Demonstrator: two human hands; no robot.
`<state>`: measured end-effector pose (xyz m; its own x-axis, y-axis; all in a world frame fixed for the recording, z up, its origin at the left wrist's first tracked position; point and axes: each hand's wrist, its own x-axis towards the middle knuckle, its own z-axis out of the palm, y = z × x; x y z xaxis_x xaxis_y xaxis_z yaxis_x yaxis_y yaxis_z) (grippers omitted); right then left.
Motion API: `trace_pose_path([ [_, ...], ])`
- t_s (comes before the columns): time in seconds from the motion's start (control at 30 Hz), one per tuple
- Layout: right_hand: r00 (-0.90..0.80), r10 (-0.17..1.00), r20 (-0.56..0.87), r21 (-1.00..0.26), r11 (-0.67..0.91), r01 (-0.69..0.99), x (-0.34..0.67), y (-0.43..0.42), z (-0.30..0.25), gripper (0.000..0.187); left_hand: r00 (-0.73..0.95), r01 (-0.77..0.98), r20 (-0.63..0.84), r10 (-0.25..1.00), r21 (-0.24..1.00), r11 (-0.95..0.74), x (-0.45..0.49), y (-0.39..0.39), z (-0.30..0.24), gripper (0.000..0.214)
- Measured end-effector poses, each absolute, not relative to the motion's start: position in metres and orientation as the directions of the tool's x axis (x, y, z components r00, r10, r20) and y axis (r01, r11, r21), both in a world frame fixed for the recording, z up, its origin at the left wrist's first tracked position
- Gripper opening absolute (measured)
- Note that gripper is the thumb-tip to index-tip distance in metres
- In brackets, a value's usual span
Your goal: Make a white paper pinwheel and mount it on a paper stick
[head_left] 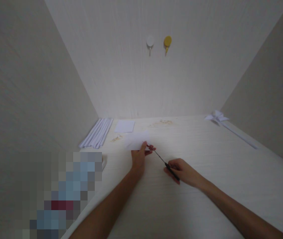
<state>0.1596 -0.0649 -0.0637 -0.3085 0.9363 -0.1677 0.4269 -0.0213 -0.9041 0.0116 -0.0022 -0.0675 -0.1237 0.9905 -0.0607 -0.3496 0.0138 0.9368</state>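
Note:
My left hand [139, 157] pinches the lower right part of a white paper sheet [138, 137], thumb on top and fingers beneath. My right hand [178, 171] is wrapped round the black handle of a slim tool [159, 155] with a thin metal shaft. Its far end reaches the paper's lower right edge, close to my left thumb and fingers. Whether it is a single shaft or scissors seen edge-on, I cannot tell. Just behind the held sheet lies a square of white paper [125, 126].
Several white rolled paper sticks [97, 133] lie at the table's left. A white folded-paper pinwheel [216, 116] on a stick [241, 135] lies at the right. Worn patches [165, 122] mark the pale tabletop [193, 146]. One white hook [150, 41] and one yellow hook [167, 41] are on the back wall.

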Motion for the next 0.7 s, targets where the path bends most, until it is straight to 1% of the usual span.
trace_pose_path([
  [0.7, -0.315, 0.936, -0.159, -0.883, 0.009, 0.47, 0.16, -0.065, -0.0665, 0.036, -0.135, -0.364, -0.073, 0.988, 0.931, 0.019, 0.0126, -0.0022, -0.0675, 0.02],
])
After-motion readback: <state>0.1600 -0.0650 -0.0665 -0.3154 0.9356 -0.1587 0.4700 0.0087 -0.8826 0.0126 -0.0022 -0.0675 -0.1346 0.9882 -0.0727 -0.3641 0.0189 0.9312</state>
